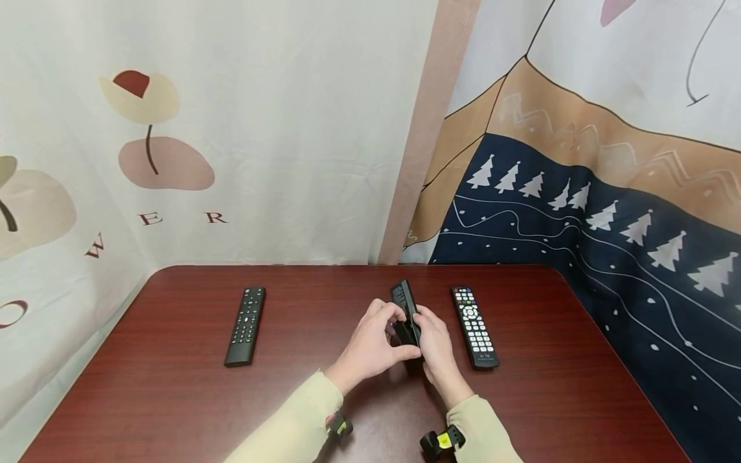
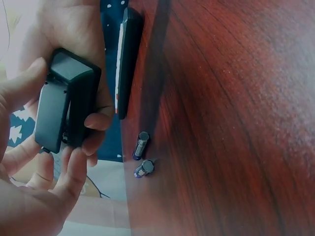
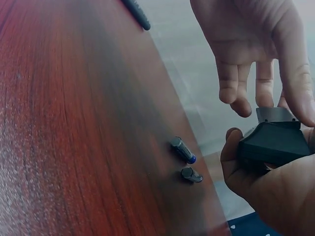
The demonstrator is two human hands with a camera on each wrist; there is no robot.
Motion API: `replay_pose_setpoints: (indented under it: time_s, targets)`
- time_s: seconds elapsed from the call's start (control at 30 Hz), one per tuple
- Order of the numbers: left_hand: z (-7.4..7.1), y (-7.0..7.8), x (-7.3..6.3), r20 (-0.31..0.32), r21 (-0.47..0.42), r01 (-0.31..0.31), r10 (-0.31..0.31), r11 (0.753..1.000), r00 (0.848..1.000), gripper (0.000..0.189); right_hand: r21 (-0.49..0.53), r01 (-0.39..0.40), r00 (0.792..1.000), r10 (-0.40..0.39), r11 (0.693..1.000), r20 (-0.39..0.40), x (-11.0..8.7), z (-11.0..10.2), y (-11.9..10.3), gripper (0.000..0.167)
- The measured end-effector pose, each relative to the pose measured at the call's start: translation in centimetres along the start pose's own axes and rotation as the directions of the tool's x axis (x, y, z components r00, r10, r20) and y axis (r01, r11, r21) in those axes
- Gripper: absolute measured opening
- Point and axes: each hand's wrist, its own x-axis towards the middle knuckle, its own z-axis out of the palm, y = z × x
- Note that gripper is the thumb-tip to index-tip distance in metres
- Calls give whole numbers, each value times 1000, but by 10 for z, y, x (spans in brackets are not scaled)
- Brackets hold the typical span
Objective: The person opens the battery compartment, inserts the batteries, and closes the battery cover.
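My right hand (image 1: 437, 350) grips a black remote control (image 2: 84, 105) above the table, its back facing the left wrist camera. A flat dark battery cover (image 2: 51, 117) stands tilted off the remote's back, leaving a gap along one side. My left hand (image 1: 370, 347) pinches this cover between thumb and fingertips. From the right wrist view, the cover (image 3: 275, 114) rises beyond the end of the remote (image 3: 275, 142). Two batteries, one (image 2: 141, 145) and another (image 2: 144, 168), rest on the table beyond the hands; the head view has them hidden behind the hands.
On the reddish-brown table (image 1: 173, 399), a black remote control (image 1: 246, 328) lies to the left. Another, with white buttons (image 1: 475, 328), lies just right of my right hand. Printed curtains (image 1: 289, 128) hang behind the table's far edge.
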Motion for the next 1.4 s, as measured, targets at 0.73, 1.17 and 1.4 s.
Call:
replay_pose_setpoints:
  time_s: [0.73, 1.17, 1.4]
  targets:
    - [-5, -4, -2, -112, -73, 64, -72, 995, 991, 17, 10, 2, 1000, -2, 1000, 12, 2, -1, 0, 40]
    - [-17, -19, -3, -120, 22, 128, -124, 992, 985, 19, 43, -21, 1000, 20, 999, 17, 3, -3, -1, 42]
    - [-20, -25, -6, -136, 165, 155, -133, 974, 982, 19, 45, -15, 1000, 15, 999, 2, 4, -4, -2, 42]
